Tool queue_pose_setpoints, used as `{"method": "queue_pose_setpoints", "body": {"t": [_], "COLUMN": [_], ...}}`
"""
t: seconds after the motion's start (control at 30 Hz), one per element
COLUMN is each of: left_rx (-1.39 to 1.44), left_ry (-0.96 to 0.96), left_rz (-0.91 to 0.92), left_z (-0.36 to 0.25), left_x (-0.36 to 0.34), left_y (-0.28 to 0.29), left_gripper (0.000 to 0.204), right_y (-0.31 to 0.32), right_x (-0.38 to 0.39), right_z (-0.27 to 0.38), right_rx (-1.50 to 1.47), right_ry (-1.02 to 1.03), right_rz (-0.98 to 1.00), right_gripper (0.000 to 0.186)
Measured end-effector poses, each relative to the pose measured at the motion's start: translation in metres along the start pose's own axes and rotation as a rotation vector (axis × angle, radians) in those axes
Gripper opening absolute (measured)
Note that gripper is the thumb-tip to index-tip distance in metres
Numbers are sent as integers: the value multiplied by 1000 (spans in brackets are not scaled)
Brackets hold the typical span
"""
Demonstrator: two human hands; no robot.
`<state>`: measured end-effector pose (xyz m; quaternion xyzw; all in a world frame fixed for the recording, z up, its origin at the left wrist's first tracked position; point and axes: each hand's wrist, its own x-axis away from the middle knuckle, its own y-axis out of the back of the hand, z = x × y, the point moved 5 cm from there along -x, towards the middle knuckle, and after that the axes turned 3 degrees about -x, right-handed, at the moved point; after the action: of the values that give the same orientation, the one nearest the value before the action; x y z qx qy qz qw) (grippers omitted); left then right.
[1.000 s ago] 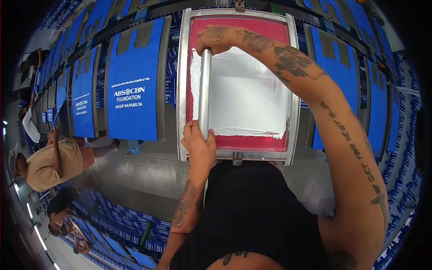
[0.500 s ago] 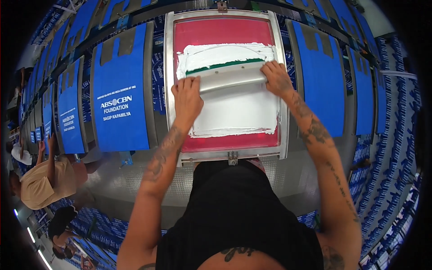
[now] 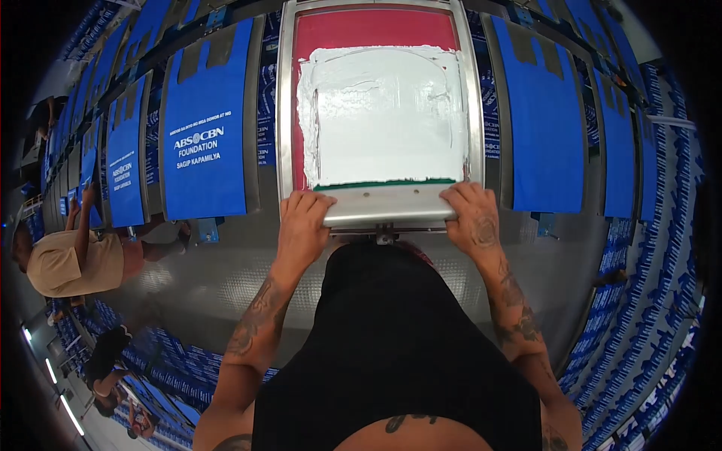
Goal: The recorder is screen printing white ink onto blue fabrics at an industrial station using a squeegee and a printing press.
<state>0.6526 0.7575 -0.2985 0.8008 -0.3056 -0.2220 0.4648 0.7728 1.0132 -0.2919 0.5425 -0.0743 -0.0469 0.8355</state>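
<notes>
A wide metal squeegee [image 3: 391, 204] with a green blade lies across the near end of a screen-printing frame [image 3: 286, 98]. My left hand [image 3: 304, 222] is closed round its left end, and my right hand [image 3: 474, 214] grips the right end. Beyond the blade, white ink [image 3: 383, 120] covers the middle of the mesh, with ragged ridges along its sides. Red mesh border [image 3: 376, 28] shows past the ink at the far end. Whatever lies beneath the screen is hidden.
Blue bags lie flat on boards to the left [image 3: 204, 135] and right [image 3: 538, 135], in rows along the table. A metal hinge or clamp [image 3: 385, 234] sits at the frame's near edge. At the left, a person in a tan shirt [image 3: 79, 263] stands by the boards.
Both hands have drawn the squeegee toward me, from mid-screen to the near end of the frame. White ink now lies beyond the blade. My view has shifted slightly.
</notes>
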Motion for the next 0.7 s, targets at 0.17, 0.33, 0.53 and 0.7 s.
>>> {"method": "queue_pose_setpoints", "body": {"t": [0.17,0.33,0.53,0.7], "left_rx": [-20,8,-262,-175], "left_ry": [98,148,-117,-98], "left_rz": [32,62,58,115], "left_z": [-2,8,86,90], "left_x": [18,14,-155,-227], "left_y": [-21,-33,-61,-19], "left_gripper": [45,46,21,15], "right_y": [-32,-41,-45,-12], "right_x": [19,23,-148,-218], "right_z": [-11,-12,-96,-92], "right_rx": [-137,-31,115,68], "right_ry": [17,-12,-172,-38], "right_rz": [-31,-30,30,-11], "right_gripper": [44,45,41,36]}}
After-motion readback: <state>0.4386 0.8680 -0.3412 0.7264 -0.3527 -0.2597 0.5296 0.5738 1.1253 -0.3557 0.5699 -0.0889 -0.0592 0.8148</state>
